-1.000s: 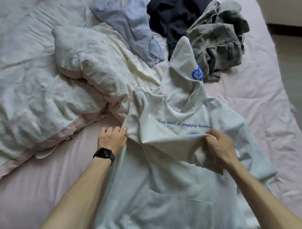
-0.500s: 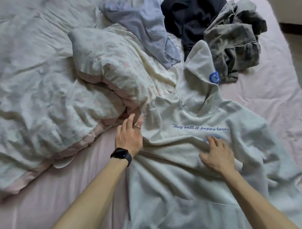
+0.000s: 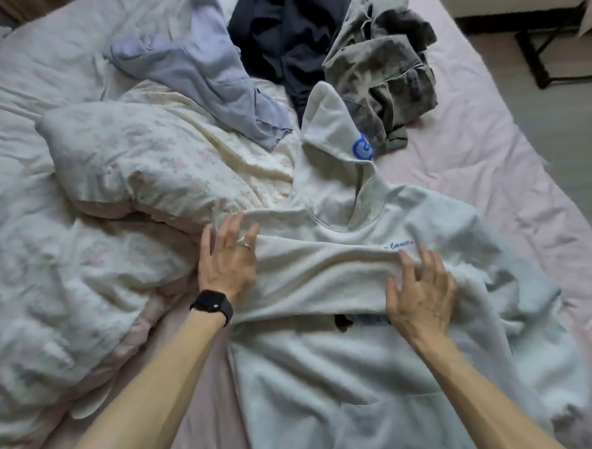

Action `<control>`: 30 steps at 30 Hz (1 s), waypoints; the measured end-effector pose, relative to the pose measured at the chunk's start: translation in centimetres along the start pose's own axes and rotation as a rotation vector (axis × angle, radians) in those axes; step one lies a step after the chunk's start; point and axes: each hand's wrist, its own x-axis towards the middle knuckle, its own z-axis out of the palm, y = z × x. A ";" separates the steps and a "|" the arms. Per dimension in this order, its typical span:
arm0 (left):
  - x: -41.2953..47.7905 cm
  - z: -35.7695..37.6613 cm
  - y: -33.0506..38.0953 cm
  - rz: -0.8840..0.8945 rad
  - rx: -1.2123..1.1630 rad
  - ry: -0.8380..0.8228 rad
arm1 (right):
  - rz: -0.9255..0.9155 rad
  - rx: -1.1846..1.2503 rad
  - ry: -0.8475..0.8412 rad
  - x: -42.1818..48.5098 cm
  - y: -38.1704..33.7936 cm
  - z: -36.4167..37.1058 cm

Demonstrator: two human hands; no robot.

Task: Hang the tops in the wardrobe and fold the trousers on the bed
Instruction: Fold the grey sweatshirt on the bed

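On the bed [image 3: 491, 157], the hoodie [image 3: 319, 275], clutched a second ago, is now pressed under left hand [image 3: 228, 262] and right hand [image 3: 419, 296], grips spread apart; hanging is judged outstanding.

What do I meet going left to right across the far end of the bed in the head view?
Crumpled pale blue striped shirt → heaped dark navy garment → bunched grey-green mottled garment → bare pink bed sheet.

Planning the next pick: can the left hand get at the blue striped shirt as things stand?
Probably yes. The left hand holds nothing, fingers spread; the blue striped shirt lies uncovered on the duvet beyond it, with only soft bedding between.
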 end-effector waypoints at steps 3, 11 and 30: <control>-5.5 1.8 2.8 0.228 -0.156 0.162 | -0.090 0.037 -0.149 -4.3 -1.3 1.7; -4.4 5.2 0.9 0.071 0.303 -0.687 | 0.064 -0.152 -0.842 -2.6 2.8 4.3; 4.2 0.0 42.6 0.460 -0.131 -0.493 | 0.948 0.414 -0.608 -7.4 27.8 -4.3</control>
